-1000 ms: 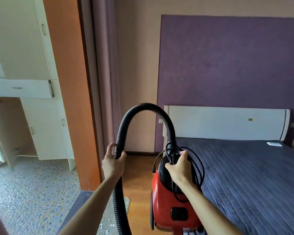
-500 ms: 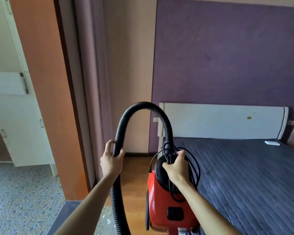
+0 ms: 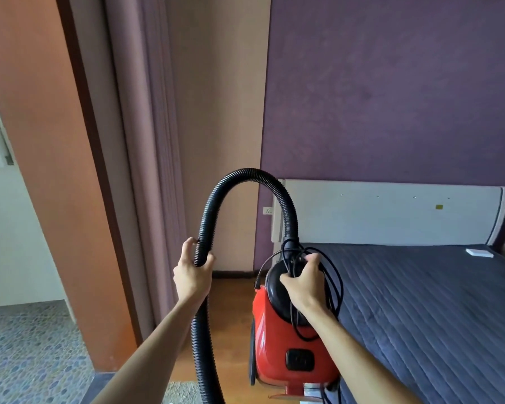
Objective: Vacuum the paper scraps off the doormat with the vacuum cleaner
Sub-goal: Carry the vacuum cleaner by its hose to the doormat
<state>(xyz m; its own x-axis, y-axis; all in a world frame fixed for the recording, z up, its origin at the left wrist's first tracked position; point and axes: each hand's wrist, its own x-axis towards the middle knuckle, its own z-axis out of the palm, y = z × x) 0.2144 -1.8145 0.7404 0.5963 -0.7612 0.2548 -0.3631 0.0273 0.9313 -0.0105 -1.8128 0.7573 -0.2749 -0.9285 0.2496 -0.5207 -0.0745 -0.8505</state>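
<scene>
doormat (image 3: 184, 391) barely visible, hose (image 3: 247, 172) cut off

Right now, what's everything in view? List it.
vacuum cleaner: one, red and black, centre foreground
hose: one, black, arching above it
power cord: one, black, looped over vacuum top
doormat: one, grey, bottom edge, mostly cut off
bed: one, dark blue cover, right
headboard: one, white, against purple wall
wall socket: one, white, left of headboard
curtain: one, mauve, left of centre
left grip: one bare hand, holding hose
right grip: one bare hand, holding vacuum top and cord
</scene>
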